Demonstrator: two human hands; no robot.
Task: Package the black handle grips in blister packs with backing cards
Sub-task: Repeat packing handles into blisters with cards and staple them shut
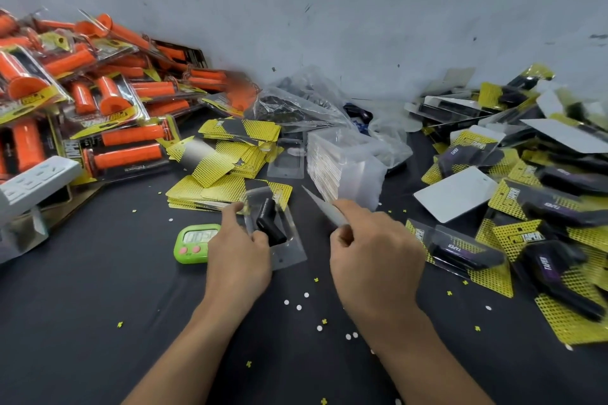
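A black handle grip (pixel 271 222) lies in a clear blister pack (pixel 289 246) on the dark table, just in front of the yellow backing cards (pixel 227 158). My left hand (pixel 238 253) holds the pack's left side, thumb and fingers curled at the grip. My right hand (pixel 371 256) pinches a thin pale card or sheet (pixel 324 207), seen edge-on, that points up and left. A stack of empty clear blisters (pixel 342 164) stands behind my right hand.
Packed orange grips (pixel 108 99) are heaped at the left, beside a white power strip (pixel 33 181). Packed black grips (pixel 543 217) pile up at the right. A green timer (pixel 194 243) sits left of my left hand. Plastic bags (pixel 306 102) lie against the wall.
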